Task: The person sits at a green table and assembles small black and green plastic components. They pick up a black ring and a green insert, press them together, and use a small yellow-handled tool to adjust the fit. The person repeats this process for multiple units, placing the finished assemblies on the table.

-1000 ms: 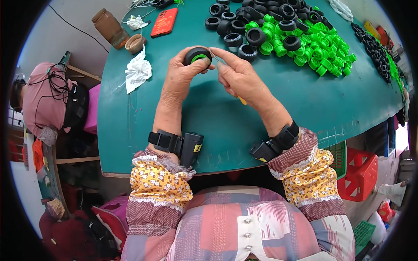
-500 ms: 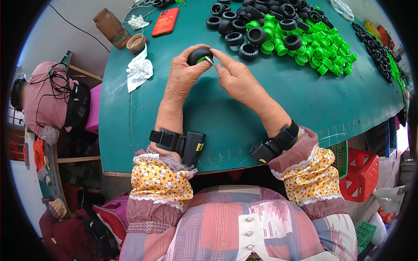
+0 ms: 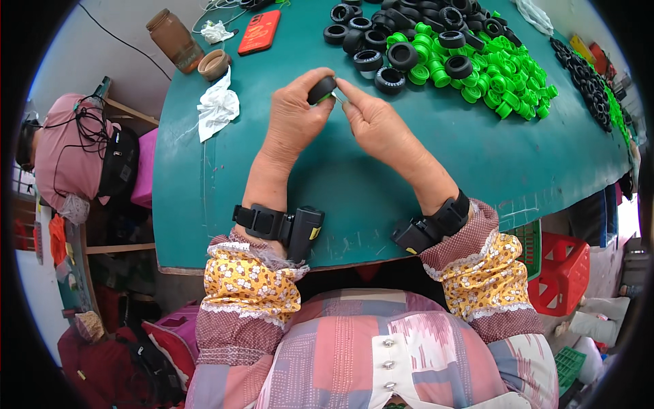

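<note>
Above the green table (image 3: 354, 198), the left hand (image 3: 294, 114) is clamped on a black tyre (image 3: 321, 89), a green rim (image 3: 326, 97) showing inside. Right by it, the right hand (image 3: 373, 124) pinches a thin tool (image 3: 338, 99); whether they touch, I can't tell. Loose tyres (image 3: 390, 71) and green hubs (image 3: 503, 87) lie heaped beyond.

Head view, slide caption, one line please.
Left grip holds a black tyre showing green inside, right grip a thin tool; loose tyres and green hubs lie beyond.
</note>
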Tool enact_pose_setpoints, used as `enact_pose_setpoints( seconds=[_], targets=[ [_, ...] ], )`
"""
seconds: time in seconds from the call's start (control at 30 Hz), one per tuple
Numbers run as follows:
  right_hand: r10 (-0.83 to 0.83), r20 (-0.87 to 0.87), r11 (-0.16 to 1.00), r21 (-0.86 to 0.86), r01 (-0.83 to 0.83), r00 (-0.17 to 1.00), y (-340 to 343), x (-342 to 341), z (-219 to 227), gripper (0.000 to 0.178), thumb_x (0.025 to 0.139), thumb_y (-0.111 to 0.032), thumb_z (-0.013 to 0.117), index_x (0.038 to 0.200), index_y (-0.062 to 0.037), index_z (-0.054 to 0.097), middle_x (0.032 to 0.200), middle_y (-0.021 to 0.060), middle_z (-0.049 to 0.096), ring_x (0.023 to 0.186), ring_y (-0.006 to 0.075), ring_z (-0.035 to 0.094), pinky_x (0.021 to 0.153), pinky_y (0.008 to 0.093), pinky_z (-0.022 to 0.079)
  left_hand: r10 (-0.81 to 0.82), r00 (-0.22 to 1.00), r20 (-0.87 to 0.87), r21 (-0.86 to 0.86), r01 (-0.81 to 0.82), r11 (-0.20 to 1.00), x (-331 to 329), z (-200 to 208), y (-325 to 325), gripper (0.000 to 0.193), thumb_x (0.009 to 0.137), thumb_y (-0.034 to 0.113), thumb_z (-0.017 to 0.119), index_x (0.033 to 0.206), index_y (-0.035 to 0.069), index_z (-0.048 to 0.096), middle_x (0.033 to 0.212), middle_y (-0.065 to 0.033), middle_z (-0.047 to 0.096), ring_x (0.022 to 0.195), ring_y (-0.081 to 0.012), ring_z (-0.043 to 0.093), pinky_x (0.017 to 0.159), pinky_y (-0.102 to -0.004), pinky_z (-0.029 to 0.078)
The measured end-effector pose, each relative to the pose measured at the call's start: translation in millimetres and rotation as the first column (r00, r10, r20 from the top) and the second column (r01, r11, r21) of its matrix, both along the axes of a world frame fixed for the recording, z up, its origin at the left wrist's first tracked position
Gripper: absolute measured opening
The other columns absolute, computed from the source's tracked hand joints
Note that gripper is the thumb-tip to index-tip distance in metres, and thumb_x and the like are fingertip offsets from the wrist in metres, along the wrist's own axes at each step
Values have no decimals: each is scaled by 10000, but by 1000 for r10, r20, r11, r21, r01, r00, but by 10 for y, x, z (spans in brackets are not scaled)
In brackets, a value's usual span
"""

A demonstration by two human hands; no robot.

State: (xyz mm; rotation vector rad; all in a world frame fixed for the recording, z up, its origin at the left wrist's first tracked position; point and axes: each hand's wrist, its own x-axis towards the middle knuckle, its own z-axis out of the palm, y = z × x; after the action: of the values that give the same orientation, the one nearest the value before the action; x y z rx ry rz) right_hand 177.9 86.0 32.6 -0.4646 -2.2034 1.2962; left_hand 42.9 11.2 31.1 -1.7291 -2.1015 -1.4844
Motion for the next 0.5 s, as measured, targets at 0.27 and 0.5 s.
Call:
enact_pose_setpoints(
  seconds=[0.27, 0.5],
  targets=[
    [-10, -18, 991, -136, 7, 1000, 19, -23, -1, 362, 905, -126, 453, 1241, 9, 440, 902, 258, 602, 848, 355, 595, 738, 386, 458, 18, 998, 68, -35, -15, 999, 77, 20, 40, 306, 693, 27, 632, 997, 42, 597, 863, -113, 639, 776, -200, 625, 709, -283, 487],
    [91, 170, 856, -516, 10, 981, 119, 6, 84, 412, 886, -131, 493, 1277, -14, 431, 940, 199, 613, 757, 249, 586, 714, 322, 463, -11, 990, 140, -40, 16, 999, 69, -20, 14, 296, 728, 57, 635, 1018, 43, 580, 845, -97, 622, 749, -162, 596, 701, -270, 480]
  ],
)
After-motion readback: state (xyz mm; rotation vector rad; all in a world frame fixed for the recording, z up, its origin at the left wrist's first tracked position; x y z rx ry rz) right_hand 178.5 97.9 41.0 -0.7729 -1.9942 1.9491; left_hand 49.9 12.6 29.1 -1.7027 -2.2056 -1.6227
